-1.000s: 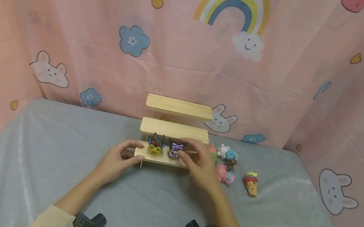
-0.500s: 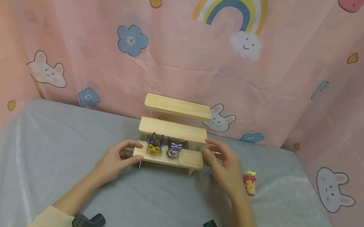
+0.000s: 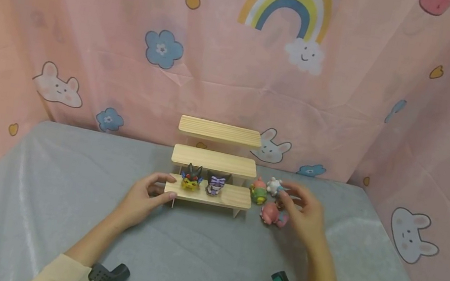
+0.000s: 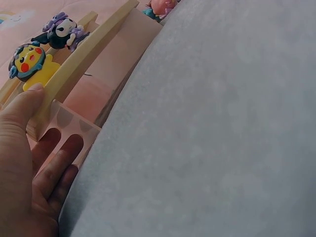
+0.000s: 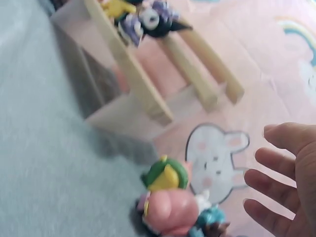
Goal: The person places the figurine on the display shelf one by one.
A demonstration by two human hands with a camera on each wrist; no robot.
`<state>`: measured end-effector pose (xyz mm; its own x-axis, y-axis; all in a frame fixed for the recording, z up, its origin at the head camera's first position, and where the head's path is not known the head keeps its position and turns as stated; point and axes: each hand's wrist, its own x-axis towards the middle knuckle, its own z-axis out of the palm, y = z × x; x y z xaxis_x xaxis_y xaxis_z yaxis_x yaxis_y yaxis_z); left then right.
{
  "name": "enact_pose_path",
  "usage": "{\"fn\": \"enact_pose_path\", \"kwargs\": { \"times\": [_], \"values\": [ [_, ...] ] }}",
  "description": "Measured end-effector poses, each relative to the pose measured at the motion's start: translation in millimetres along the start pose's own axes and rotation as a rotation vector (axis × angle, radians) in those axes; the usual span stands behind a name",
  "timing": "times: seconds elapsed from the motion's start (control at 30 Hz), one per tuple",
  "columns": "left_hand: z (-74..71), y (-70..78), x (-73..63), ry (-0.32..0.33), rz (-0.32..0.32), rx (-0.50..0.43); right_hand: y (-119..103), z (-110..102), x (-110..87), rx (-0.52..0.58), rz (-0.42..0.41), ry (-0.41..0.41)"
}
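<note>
A three-tier wooden display shelf (image 3: 237, 198) with clear side panels stands on the table. On its lowest tier are a yellow figurine (image 3: 190, 182) in a dark eared hood and a black-and-purple figurine (image 3: 216, 185) with a bow. My left hand (image 3: 144, 200) holds that tier's left end, thumb on the board (image 4: 66, 84) and fingers by the clear panel. To the right of the shelf, my right hand (image 3: 305, 216) hovers over a cluster of figurines with fingers apart, holding nothing. Among them are a green-and-pink figurine (image 3: 258, 192), a pink figurine (image 3: 270, 214) and a white figurine (image 3: 274, 186).
Blue and brown figurines (image 5: 212, 216) crowd the pink one and are partly covered by my right hand in the head view. A grey cloth (image 3: 195, 256) covers the table. The pink printed curtain (image 3: 202, 91) hangs close behind the shelf.
My right hand has left the black-and-purple figurine and moved right, over the cluster of figurines. It now hides the cone-shaped figurine at the far right. The left hand has stayed at the shelf.
</note>
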<state>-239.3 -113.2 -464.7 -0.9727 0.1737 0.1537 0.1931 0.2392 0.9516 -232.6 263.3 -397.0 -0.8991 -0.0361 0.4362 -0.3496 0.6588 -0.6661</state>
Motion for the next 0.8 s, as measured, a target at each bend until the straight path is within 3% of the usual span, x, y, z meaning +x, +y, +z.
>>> {"fn": "enact_pose_path", "kwargs": {
  "times": [0.4, 0.8],
  "values": [
    [-0.7, 0.9, 0.3, -0.008, 0.007, -0.006, 18.6, -6.3, -1.5, -0.059, 0.049, -0.036],
    [-0.1, -0.6, 0.6, 0.000, 0.017, -0.005, 27.5, 0.4, -3.4, -0.098, 0.046, -0.249]
  ]
}}
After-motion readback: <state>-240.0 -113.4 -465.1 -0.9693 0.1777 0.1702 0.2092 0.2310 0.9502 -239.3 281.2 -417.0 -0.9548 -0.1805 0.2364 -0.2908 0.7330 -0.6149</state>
